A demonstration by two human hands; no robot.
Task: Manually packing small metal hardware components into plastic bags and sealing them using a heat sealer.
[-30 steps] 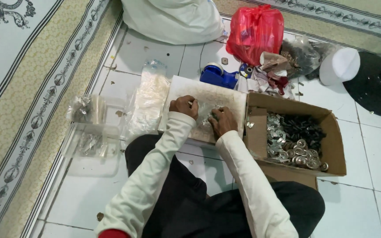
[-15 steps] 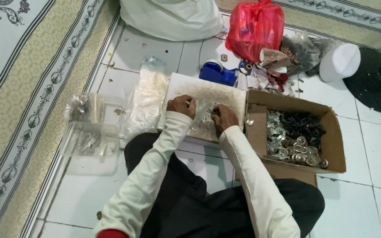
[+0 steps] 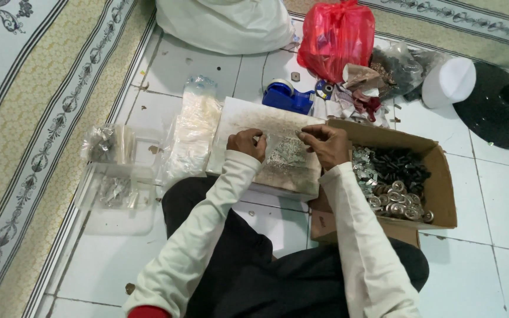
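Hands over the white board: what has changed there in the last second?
Both hands have lifted off the pile of small metal pieces and now hold a small clear plastic bag stretched between them, left hand on one edge, right hand on the other. The white board, cardboard box, blue tape dispenser and red bag stayed put.

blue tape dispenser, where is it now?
Head view, upper middle: the blue tape dispenser sits on the tiled floor just beyond the white board, left of the red bag.
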